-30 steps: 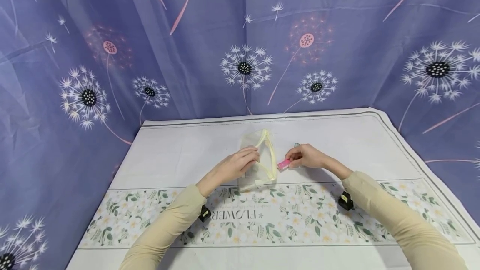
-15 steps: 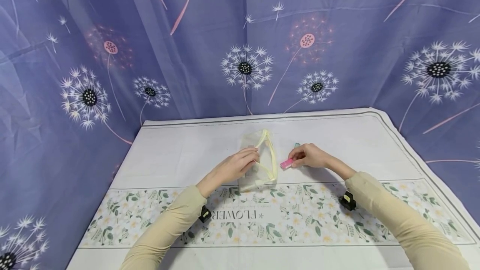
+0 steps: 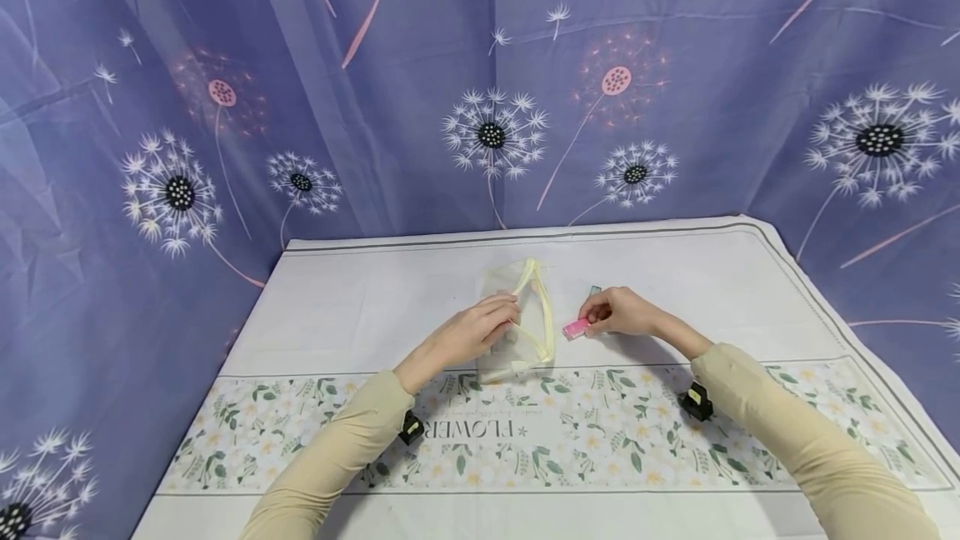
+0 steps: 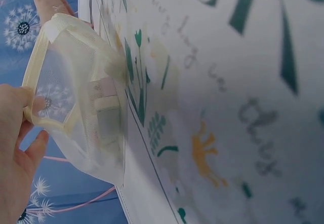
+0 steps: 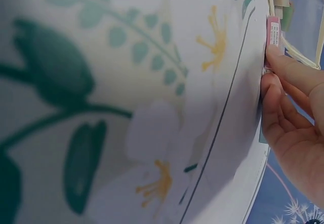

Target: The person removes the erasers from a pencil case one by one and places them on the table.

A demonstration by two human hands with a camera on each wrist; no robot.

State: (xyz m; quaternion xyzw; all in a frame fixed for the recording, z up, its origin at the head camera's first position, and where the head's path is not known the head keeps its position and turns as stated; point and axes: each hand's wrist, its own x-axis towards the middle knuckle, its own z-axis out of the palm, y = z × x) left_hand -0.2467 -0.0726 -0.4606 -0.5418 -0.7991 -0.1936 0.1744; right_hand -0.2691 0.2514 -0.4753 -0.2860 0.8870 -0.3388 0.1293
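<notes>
A sheer mesh pouch (image 3: 516, 363) with a pale yellow zip edge lies on the table, its mouth spread toward the right. My left hand (image 3: 480, 327) pinches that edge between thumb and fingers, seen closer in the left wrist view. Through the mesh, several small blocky items (image 4: 107, 117) show, blurred. Just right of the mouth, my right hand (image 3: 621, 312) pinches a small pink block (image 3: 575, 328) low at the tabletop; the right wrist view shows a white printed label on it. A teal piece (image 3: 595, 291) peeks out behind the right hand, mostly hidden.
The white tablecloth (image 3: 375, 298) carries a printed floral band (image 3: 600, 440). Blue-purple curtains (image 3: 405, 107) with dandelion prints rise behind the table and at both sides. A black wrist camera (image 3: 696, 401) sits under the right sleeve, another (image 3: 410, 427) under the left.
My right hand has shifted slightly right with the pink block, away from the pouch mouth, and then nearly stopped. My left hand keeps its place on the pouch edge.
</notes>
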